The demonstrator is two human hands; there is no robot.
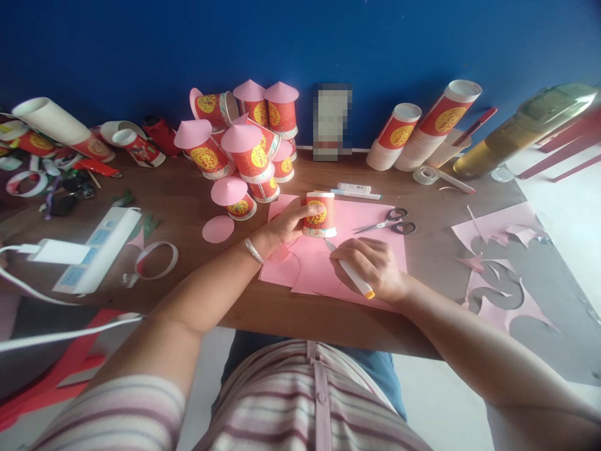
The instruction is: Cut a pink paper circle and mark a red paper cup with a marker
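Note:
My left hand (pixel 294 220) is wrapped round a red paper cup (pixel 323 216) with a gold emblem, its white rim facing down toward me. In my right hand (pixel 370 260) is a white marker (pixel 355 277) with an orange end; its tip is at the cup's lower rim. Whether the tip touches the rim I cannot tell. Under both hands lie pink paper sheets (pixel 310 275). Black-handled scissors (pixel 387 220) rest partly open on the sheets, to the right of the cup. Two more markers (pixel 359 191) lie just behind the paper.
Several cups with pink cone tops (pixel 244 147) are grouped at the back left. Stacked cups (pixel 394 138), a tape roll (pixel 426 175) and a large bottle (pixel 521 134) stand back right. Paper scraps (pixel 511 300) lie right; a power strip (pixel 101 250) with cables lies left.

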